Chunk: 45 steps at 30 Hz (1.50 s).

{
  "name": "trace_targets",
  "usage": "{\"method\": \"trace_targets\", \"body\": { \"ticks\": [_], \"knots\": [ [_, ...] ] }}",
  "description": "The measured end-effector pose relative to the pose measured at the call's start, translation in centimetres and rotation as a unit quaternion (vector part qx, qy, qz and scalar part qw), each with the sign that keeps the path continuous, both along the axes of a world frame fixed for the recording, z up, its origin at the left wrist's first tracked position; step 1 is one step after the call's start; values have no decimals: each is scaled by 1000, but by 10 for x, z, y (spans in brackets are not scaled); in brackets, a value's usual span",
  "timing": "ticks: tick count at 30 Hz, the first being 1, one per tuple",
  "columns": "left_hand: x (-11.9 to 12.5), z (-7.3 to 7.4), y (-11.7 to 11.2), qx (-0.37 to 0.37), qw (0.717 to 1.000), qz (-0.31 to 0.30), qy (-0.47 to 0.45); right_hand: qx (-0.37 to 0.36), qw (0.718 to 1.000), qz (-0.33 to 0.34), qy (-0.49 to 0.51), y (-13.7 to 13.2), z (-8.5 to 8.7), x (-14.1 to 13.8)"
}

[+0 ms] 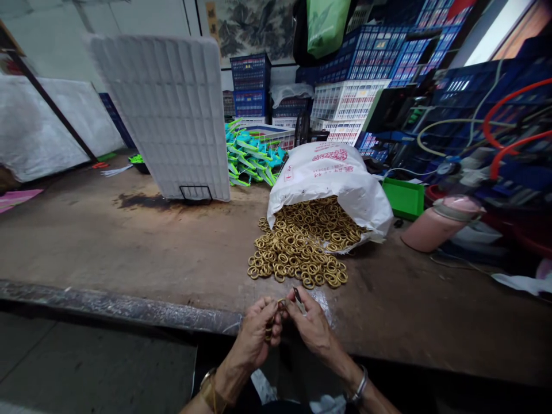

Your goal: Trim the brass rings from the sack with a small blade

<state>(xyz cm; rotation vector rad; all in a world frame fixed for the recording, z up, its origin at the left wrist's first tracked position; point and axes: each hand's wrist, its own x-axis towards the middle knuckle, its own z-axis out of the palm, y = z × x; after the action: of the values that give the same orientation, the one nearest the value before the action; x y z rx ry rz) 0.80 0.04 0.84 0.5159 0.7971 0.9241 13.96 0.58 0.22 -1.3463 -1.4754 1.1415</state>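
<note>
While the white bag point(323, 178) lies on the surface point(86, 241) with its mouth facing the person, gold rings point(297, 256) fill that mouth and spread out in front of it. Both hands are on the near side of the bag, just past the spread rings. The left hand point(256, 330) has its fingers pinched tight on one ring point(280, 301), and more gold shows in its curled fingers, but I cannot tell how many rings that is. The right hand point(313, 328) has its fingers pressed close around a small tool point(298, 300). The tool is long and slanted, with its dark end on the bag's side. The pinched ring sits between the two hands, at the left fingertips and just left of the tool. It is round, so it has no long side. The right fingers are right beside it, but it is too small to tell if they touch it. A green tray point(403, 198) and a pink bottle point(440, 224) are right of the bag, and a tall board point(168, 115) stands left of it.
</note>
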Motion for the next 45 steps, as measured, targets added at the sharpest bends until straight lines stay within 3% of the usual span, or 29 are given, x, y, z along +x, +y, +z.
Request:
{"method": "trace_targets", "body": {
  "ticks": [6, 9, 14, 19, 25, 32, 39, 45],
  "knots": [
    [2, 6, 0, 83, 984, 15, 159, -2, 999, 10, -43, 1, 7, 1],
    [1, 7, 0, 108, 976, -2, 189, -4, 998, 4, -62, 3, 8, 0],
    [-2, 1, -2, 73, 989, -49, 116, 6, 998, -10, -68, 4, 7, -3],
    [-4, 0, -3, 68, 990, -34, 115, -13, 998, -19, -66, 3, 1, 0],
    [-2, 2, -1, 77, 990, -7, 121, 83, 966, 29, -243, -5, 1, 3],
    [-3, 5, -1, 103, 981, -5, 164, 105, 930, 86, -342, -9, 0, -1],
    [-8, 7, -14, 101, 983, -61, 142, 88, 893, 24, -441, 7, -20, 11],
    [-8, 2, -16, 20, 999, -43, -22, 121, 895, -36, -429, 34, -8, 3]
  ]
}}
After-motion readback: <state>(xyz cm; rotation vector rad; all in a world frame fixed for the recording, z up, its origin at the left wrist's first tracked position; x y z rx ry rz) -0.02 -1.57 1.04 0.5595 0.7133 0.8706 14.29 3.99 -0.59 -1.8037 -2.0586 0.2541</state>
